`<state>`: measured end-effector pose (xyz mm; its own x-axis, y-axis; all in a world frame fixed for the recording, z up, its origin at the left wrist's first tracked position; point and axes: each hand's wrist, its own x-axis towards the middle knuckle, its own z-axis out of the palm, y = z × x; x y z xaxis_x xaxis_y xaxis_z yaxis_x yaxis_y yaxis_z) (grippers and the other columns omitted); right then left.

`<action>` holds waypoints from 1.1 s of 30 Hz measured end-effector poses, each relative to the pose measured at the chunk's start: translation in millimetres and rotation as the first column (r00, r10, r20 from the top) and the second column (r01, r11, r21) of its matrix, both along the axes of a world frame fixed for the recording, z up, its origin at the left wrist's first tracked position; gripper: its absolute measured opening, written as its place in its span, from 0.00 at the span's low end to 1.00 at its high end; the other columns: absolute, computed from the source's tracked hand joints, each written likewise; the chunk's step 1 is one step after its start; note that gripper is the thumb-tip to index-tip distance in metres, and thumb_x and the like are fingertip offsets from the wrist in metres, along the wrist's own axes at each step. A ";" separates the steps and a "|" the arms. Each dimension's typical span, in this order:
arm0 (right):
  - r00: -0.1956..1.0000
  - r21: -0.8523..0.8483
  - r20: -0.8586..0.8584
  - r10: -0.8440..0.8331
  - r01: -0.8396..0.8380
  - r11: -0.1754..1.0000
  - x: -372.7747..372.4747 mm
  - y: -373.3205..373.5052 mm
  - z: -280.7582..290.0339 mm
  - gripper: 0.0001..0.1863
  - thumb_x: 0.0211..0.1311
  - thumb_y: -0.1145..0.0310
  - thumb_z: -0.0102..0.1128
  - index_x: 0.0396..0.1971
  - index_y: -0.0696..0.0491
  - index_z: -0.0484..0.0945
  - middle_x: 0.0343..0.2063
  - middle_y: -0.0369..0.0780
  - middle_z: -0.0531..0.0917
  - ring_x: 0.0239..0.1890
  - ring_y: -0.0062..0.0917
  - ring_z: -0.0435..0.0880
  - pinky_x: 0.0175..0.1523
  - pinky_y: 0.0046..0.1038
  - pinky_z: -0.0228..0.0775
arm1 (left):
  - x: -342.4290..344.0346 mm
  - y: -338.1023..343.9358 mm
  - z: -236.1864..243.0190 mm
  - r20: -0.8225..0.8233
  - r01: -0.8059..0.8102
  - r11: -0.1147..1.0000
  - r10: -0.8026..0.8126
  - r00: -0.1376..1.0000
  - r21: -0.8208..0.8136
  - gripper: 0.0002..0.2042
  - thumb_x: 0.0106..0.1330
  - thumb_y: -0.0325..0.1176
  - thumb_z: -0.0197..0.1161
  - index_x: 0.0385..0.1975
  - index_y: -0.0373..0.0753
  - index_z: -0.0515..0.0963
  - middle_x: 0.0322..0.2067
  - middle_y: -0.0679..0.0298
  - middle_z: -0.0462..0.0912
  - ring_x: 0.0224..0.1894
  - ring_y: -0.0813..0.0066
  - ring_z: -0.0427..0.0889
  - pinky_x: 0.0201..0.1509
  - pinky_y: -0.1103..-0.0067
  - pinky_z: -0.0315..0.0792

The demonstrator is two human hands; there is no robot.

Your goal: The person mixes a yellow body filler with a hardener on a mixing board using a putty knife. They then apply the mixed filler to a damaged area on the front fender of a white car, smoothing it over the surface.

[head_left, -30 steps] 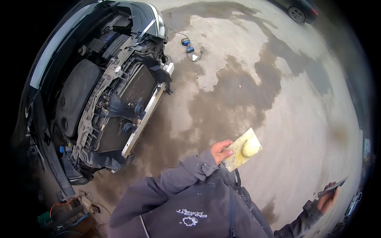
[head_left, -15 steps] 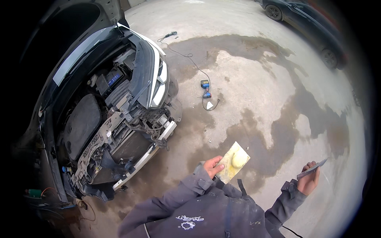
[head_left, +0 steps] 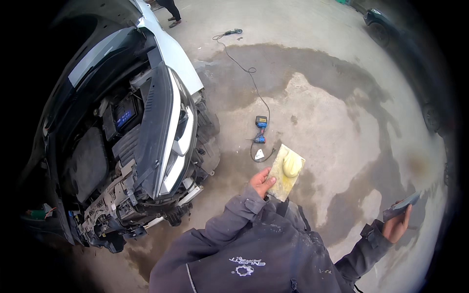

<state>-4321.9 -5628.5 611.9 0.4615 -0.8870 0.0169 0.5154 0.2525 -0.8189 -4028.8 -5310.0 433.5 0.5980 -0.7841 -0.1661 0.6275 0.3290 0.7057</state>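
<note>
My left hand point(head_left: 260, 183) grips the lower left edge of a stained pale board point(head_left: 278, 185), which carries a rounded blob of pale yellow paste point(head_left: 292, 165). Out to the lower right, my right hand point(head_left: 395, 224) is closed on a flat dark grey spreader point(head_left: 405, 202), held apart from the board. Left of me stands a car with its hood up and front bumper off, exposing the engine bay point(head_left: 88, 166), a headlight point(head_left: 178, 146) and bare metal brackets.
A blue cordless tool point(head_left: 260, 128), a white scrap point(head_left: 259, 155) and a long cable with a dark tool point(head_left: 237, 31) lie on the stained concrete point(head_left: 322, 107). A person's legs point(head_left: 172, 12) show beyond the car. A dark car point(head_left: 391, 44) stands at right.
My view has shifted forward along the car, bringing the headlight nearer and a person's legs into sight. My left hand with the board moved up slightly; both hands keep their grips.
</note>
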 end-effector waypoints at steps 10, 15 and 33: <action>0.940 0.167 0.092 -0.329 0.312 0.935 78.0 -262.4 -65.6 0.13 0.69 0.72 0.51 0.46 0.67 0.70 0.41 0.46 0.76 0.45 0.31 0.74 0.53 0.31 0.69 | 184.4 -199.6 -20.7 0.054 -0.020 0.990 0.012 0.998 0.143 0.20 0.70 0.29 0.53 0.60 0.30 0.62 0.51 0.59 0.76 0.52 0.74 0.77 0.57 0.77 0.70; 0.975 0.189 0.196 -0.105 0.067 0.980 211.4 -429.6 -90.5 0.12 0.70 0.72 0.48 0.44 0.67 0.70 0.42 0.47 0.74 0.45 0.32 0.73 0.53 0.31 0.69 | 268.2 -304.9 -30.6 0.045 -0.140 0.977 0.134 0.990 0.164 0.19 0.71 0.29 0.52 0.59 0.30 0.63 0.51 0.60 0.76 0.53 0.74 0.76 0.58 0.77 0.69; 0.635 0.268 0.458 0.622 -0.766 0.584 893.6 -580.7 -71.9 0.08 0.70 0.72 0.47 0.42 0.61 0.68 0.39 0.41 0.69 0.43 0.27 0.71 0.48 0.26 0.71 | 643.3 -533.1 -8.0 0.040 -0.543 0.832 0.543 0.839 0.110 0.19 0.71 0.29 0.52 0.59 0.31 0.63 0.49 0.60 0.77 0.50 0.76 0.77 0.55 0.78 0.71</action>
<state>-3428.3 -6209.2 540.0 0.9707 -0.2401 -0.0122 0.2165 0.8950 -0.3900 -3385.5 -5843.1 425.5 0.9234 -0.3090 -0.2277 0.3665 0.5337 0.7621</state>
